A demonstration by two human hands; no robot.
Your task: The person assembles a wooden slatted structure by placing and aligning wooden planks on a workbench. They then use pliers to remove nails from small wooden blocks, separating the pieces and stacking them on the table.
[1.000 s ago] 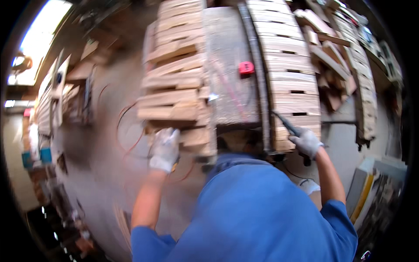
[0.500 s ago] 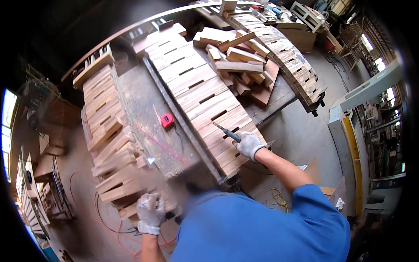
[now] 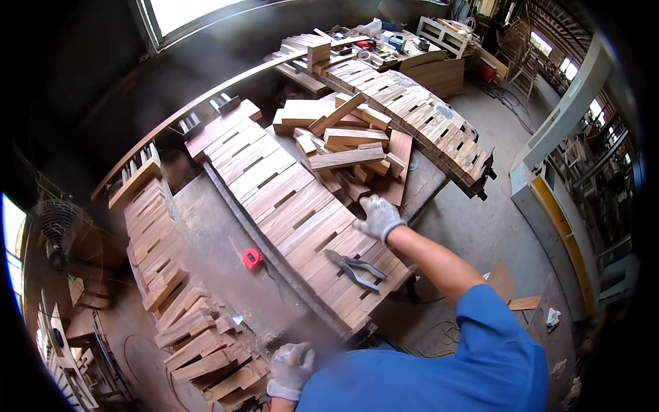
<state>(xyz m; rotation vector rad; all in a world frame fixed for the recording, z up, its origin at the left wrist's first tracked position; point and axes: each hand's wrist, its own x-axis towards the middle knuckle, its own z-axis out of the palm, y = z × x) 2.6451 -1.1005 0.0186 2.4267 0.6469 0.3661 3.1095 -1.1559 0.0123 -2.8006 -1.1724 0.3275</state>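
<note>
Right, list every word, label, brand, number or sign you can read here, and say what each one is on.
No text is legible.
Red tape measure: its marking is too small to read.
Pliers: no lettering can be made out.
Gloved left hand and gloved right hand: no readable printing.

Slats (image 3: 274, 206) are matt wood; pliers (image 3: 342, 261), seemingly smooth metal.
</note>
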